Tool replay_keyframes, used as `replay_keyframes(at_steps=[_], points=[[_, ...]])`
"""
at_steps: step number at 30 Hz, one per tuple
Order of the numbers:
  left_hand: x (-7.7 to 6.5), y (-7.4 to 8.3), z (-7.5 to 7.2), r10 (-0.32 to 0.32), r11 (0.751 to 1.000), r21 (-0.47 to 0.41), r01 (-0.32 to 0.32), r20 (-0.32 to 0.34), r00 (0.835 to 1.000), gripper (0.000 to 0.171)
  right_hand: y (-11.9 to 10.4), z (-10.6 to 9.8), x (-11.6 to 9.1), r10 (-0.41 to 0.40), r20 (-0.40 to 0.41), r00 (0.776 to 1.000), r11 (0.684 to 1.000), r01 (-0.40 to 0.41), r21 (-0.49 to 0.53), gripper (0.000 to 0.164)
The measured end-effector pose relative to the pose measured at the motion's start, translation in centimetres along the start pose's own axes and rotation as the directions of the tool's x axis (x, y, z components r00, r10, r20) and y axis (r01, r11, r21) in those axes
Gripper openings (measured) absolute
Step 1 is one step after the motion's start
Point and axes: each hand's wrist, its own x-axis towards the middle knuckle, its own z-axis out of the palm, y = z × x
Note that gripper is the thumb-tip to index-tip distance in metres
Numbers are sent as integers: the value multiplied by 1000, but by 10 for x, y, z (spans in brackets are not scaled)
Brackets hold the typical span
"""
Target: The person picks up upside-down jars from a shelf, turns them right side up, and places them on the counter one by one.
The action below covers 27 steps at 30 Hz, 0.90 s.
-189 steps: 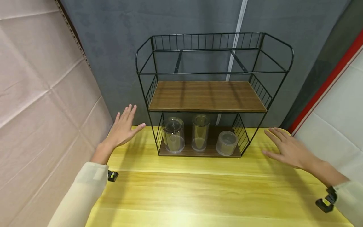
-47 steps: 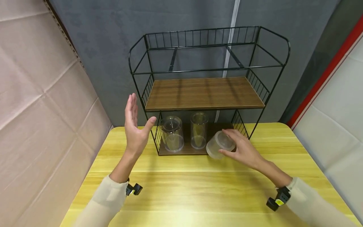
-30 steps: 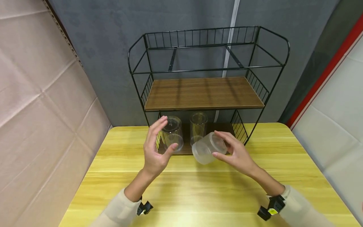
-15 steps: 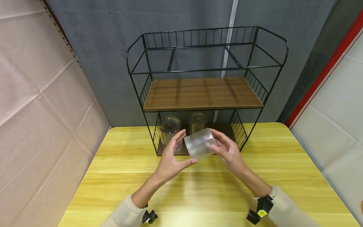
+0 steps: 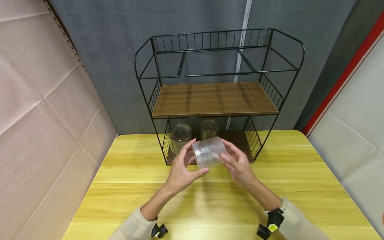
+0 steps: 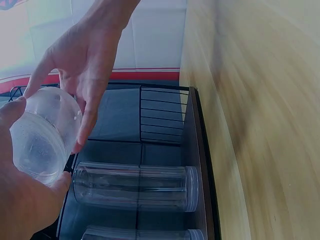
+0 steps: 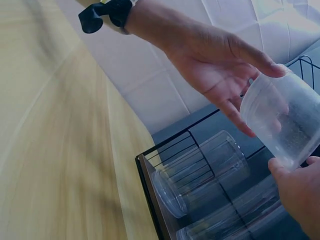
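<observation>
A short clear plastic jar [image 5: 212, 152] hangs on its side between my hands, in front of the rack's lower shelf. Its ridged end points left, its other end right. My right hand [image 5: 241, 170] grips the right end, thumb on the near side and fingers behind. Around the ridged end, my left hand [image 5: 177, 174] curls its fingers above and its thumb below. In the right wrist view the left thumb lies on the rim of the jar [image 7: 300, 117]. Behind the left hand stands a wide clear jar [image 5: 177, 136], partly hidden; a narrower clear jar [image 5: 209, 127] stands beside it.
A black wire rack [image 5: 271, 65] stands at the table's back edge. Its brown middle shelf board [image 5: 214, 99] spans above the jars. The pale wood table [image 5: 120, 196] lies under my forearms. A pink-white fabric wall [image 5: 45, 133] rises at left, a white one [image 5: 354, 123] at right.
The right hand has taken the short jar off the lower shelf, tipped it sideways and brought it left and forward. The left hand has come in from the left and closed around its ridged end.
</observation>
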Motion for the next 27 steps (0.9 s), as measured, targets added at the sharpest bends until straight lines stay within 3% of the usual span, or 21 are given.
replay_keyframes(at_steps=[4, 7, 11, 16, 20, 24, 27], points=[[-2, 0, -4, 13, 1000, 27, -13, -1, 1000, 95, 0, -2, -2, 3, 28, 1000, 998, -1, -66, 61], [-4, 0, -7, 22, 999, 36, -22, 2, 1000, 93, -1, -4, -3, 5, 40, 999, 985, 2, -173, 59], [-5, -2, -13, 14, 999, 31, -14, 1, 1000, 92, -7, -8, -5, -2, 30, 1000, 943, 11, -334, 56], [-8, -6, -23, -42, 997, 72, 43, -7, 999, 92, -16, -17, -7, -51, 29, 998, 890, 59, -452, 58], [-11, -7, -33, -72, 988, 134, 71, 6, 997, 93, -23, -26, -11, -100, 38, 994, 802, 103, -589, 64], [-13, -10, -41, -80, 979, 188, 77, 10, 997, 93, -35, -36, -14, -126, 56, 990, 677, 127, -725, 74], [-13, -13, -46, -78, 969, 237, 71, 18, 997, 91, -48, -43, -16, -128, 68, 989, 564, 129, -816, 82]])
